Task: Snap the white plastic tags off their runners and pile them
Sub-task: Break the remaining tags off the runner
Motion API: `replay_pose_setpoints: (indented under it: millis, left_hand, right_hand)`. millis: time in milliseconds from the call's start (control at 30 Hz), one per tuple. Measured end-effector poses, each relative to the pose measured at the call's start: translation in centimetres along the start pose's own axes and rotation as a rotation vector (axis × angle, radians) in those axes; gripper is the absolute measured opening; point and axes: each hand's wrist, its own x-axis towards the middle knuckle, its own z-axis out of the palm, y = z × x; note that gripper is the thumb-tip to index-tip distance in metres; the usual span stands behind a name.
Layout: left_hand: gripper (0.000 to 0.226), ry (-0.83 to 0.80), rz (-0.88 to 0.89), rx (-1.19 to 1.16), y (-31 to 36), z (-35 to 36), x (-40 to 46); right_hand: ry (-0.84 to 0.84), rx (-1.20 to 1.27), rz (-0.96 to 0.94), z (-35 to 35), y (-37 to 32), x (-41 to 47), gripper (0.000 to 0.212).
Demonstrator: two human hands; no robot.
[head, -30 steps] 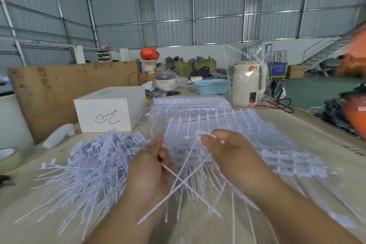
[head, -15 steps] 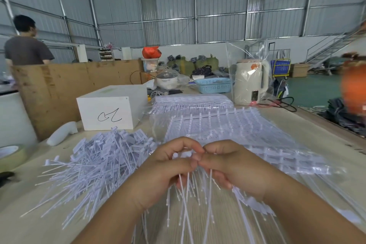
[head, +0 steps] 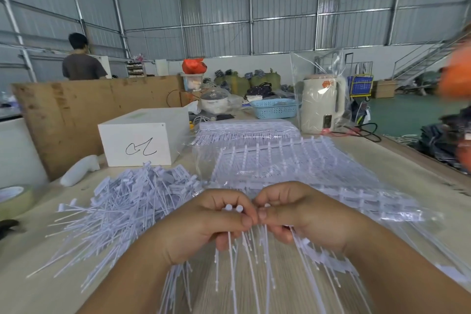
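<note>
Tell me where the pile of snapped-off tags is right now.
In the head view, the pile of loose tags lies on the table left of the left hand, in front of the white box.

Wooden table [head: 397, 176], tag pile [head: 122, 206] (loose), white box [head: 142, 140]

— What sort of room is it?
— A warehouse with corrugated metal walls [head: 280, 2], a green floor [head: 407, 115], and a metal staircase [head: 428, 58] at the right.
</note>
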Motion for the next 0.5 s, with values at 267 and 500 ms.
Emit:
replay_pose_setpoints:
  millis: [267, 500]
  left_hand:
    - [0.012, 0.041, 0.105, 0.096, 0.0, 0.0, -0.1]
    - [0.046, 0.461, 0.089, 0.208, -0.8, 0.1, 0.9]
  right_hand:
    - [0.019, 0.163, 0.037, 0.3, -0.2, 0.0, 0.036]
    - [0.114, -0.157, 0.140, 1.3, -0.2, 0.3, 0.021]
